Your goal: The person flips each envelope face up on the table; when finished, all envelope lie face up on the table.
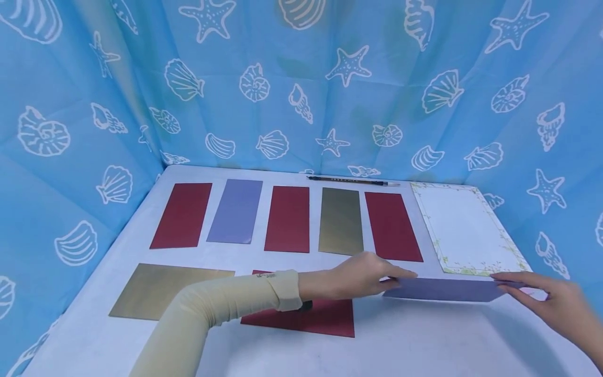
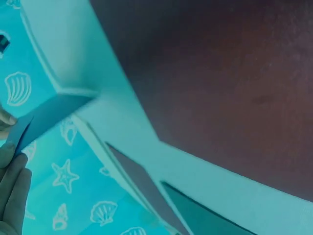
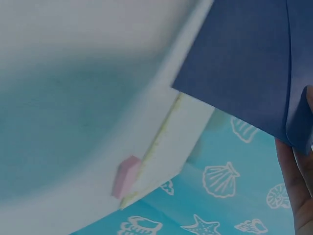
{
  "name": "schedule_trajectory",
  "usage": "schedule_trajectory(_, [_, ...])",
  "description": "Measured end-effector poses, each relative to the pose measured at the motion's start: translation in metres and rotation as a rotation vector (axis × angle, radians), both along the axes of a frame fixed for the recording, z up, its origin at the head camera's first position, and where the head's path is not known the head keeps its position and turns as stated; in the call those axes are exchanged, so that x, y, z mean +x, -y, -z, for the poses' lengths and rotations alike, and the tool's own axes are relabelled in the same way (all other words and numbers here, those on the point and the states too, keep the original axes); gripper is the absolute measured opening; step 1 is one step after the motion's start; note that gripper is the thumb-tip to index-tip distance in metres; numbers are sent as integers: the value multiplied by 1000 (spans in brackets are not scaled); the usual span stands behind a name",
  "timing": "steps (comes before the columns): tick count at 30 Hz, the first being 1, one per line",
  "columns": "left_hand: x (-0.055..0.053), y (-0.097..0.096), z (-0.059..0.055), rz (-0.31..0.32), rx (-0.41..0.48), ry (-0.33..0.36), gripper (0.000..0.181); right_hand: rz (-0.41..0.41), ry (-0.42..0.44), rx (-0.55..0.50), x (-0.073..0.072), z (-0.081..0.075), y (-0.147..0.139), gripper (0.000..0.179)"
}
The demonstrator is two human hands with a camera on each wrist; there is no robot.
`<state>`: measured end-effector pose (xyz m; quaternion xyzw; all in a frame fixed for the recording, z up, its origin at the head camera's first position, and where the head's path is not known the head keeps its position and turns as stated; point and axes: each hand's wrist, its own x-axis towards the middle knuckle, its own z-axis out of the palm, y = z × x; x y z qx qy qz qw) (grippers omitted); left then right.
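Note:
A purple envelope (image 1: pixel 445 289) is raised, tilted nearly edge-on, over the right part of the table. My left hand (image 1: pixel 353 275) pinches its left end between thumb and fingers. At the opposite end, my right hand (image 1: pixel 558 298) grips it with the thumb and fingers. The flap edge of the envelope (image 3: pixel 244 58) runs as a dark line in the right wrist view, close to the fingers. Under my left forearm lies a red envelope (image 1: pixel 320 319), partly hidden by the sleeve. Right behind the raised envelope is a white sheet with a floral border (image 1: pixel 471 230).
A back row holds a red (image 1: pixel 181 215), a purple (image 1: pixel 234 211), another red (image 1: pixel 287 219), a gold (image 1: pixel 341 221) and a further red envelope (image 1: pixel 393 226). One gold envelope (image 1: pixel 155 290) lies front left. A brush (image 1: pixel 348 180) lies behind. A pink block (image 3: pixel 126 177) sits beside the sheet. A blue curtain (image 1: pixel 301 78) encloses the table.

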<state>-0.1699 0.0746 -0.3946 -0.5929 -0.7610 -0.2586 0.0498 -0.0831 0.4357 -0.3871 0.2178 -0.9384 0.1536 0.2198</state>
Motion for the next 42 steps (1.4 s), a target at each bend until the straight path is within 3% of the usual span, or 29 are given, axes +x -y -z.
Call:
schedule_trajectory(5, [-2, 1, -5, 22, 61, 129, 34, -71, 83, -69, 0, -8, -2, 54])
schedule_trajectory(10, [-3, 2, -4, -11, 29, 203, 37, -38, 225, -49, -3, -11, -8, 43])
schedule_trajectory(15, [-3, 0, 1, -51, -44, 171, 39, -11, 384, -74, -9, -6, -10, 30])
schedule_trajectory(25, [-9, -6, 16, -142, -126, 52, 43, -19, 319, -32, -17, 19, -4, 33])
schedule_trajectory(34, [-13, -9, 26, -158, -209, 42, 40, -53, 446, -61, -22, 37, -5, 33])
schedule_trajectory(42, [-12, -14, 38, -197, -323, -2, 41, -114, 453, -81, -21, 53, -6, 32])
